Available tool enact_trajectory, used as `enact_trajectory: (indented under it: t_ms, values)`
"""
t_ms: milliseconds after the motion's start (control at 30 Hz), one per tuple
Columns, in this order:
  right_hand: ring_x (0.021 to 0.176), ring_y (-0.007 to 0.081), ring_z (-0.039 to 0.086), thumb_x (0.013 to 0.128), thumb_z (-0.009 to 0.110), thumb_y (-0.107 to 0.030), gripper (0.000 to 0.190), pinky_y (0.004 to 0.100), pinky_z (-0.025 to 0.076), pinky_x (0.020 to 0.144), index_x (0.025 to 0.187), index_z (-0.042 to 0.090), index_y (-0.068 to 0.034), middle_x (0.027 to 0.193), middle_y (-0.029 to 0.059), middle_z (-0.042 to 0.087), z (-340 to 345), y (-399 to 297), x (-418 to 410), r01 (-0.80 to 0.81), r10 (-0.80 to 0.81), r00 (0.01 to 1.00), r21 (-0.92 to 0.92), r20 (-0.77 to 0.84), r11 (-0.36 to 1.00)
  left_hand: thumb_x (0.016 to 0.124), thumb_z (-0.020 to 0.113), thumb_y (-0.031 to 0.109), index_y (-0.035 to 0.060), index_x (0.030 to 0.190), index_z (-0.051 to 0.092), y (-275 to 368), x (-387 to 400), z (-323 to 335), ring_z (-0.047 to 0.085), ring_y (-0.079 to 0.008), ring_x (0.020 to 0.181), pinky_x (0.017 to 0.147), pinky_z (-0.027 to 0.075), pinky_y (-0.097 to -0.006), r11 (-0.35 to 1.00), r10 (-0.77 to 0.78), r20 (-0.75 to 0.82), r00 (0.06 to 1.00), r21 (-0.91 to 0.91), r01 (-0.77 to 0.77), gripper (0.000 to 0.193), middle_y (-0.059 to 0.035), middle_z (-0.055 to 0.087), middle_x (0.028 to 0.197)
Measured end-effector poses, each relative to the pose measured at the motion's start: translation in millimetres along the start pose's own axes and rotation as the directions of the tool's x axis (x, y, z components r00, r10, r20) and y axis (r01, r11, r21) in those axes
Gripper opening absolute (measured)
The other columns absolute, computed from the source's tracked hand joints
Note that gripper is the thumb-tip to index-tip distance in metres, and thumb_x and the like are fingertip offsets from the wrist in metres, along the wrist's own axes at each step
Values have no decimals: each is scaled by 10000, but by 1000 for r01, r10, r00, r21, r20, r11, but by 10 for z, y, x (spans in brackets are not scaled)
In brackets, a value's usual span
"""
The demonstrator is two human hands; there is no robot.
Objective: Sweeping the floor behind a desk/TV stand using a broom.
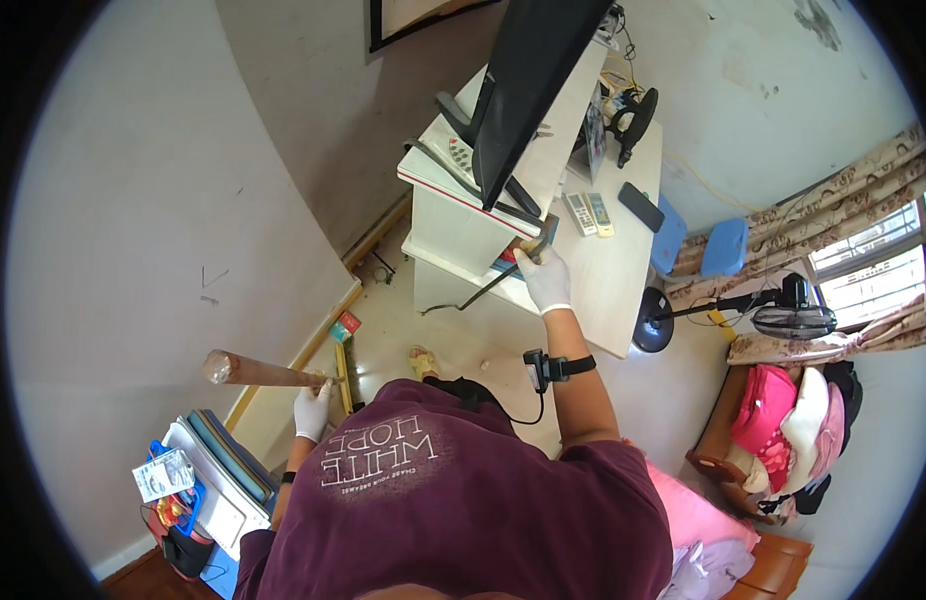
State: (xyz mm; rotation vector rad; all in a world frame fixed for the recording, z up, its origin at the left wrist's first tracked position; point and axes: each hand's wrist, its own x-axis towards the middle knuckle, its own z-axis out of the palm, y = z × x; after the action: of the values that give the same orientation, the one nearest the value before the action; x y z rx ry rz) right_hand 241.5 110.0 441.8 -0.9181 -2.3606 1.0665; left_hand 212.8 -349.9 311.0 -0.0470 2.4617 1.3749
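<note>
My left hand [313, 411], in a white glove, grips the wooden handle [268, 371] of a broom, whose yellow head [344, 379] is near the floor. My right hand [544, 276], also gloved, is closed on a dark flat strap or cable [484, 291] at the front edge of the white desk [605, 300]. One end of it hangs down toward the floor. Above this hand stands a black monitor [530, 90] on the desk's raised shelf, with a second dark cable lying along the shelf edge below it.
Two remote controls [589, 214] and a phone [640, 207] lie on the desk. Beyond it are a blue chair [724, 247] and a standing fan [793, 319]. A small red and teal box [345, 327] lies by the wall; folders [226, 457] are stacked at lower left.
</note>
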Motion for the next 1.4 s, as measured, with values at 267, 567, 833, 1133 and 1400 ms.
enact_trajectory:
  t_ms: [267,567,833,1133,1400]
  values:
    - [851,264,624,756,671,-223,397,326,467,755,1086,568,-28,889,143,645,-125,-401,-58,89,-93,991,44,93,995,818,604,373,-62,886,635,-8,10,-28,642,-315,802,702,483,-365,991,10,20,1000,136,-13,442,-238,640,819]
    - [800,169,616,833,589,-190,394,271,473,713,1161,532,22,949,172,631,-747,-542,-477,92,-34,984,-343,174,935,784,609,313,88,1051,587,-20,-9,-47,617,-340,805,728,483,-413,947,186,69,980,254,-197,349,-178,643,861]
    - [936,238,602,749,696,-315,692,326,470,808,1287,415,17,1120,166,575,-744,-1801,-1078,331,-375,805,176,460,927,720,610,210,75,925,600,398,-38,57,578,-321,840,752,444,-418,722,471,242,848,447,-528,245,-154,600,882]
    - [1022,305,563,559,801,-448,1008,380,415,905,1324,336,14,1009,148,610,-241,-2246,-1106,45,-750,485,844,449,535,760,550,130,100,1030,542,776,54,172,562,-338,882,796,435,-428,789,438,562,702,134,-599,272,-150,587,898]
    - [583,220,543,790,688,-317,341,327,482,559,851,630,14,645,46,558,-155,-2812,-383,-225,-968,-159,947,196,229,782,537,161,126,966,527,1212,405,348,565,-332,848,776,434,-422,746,518,549,656,86,-661,187,-121,586,884]
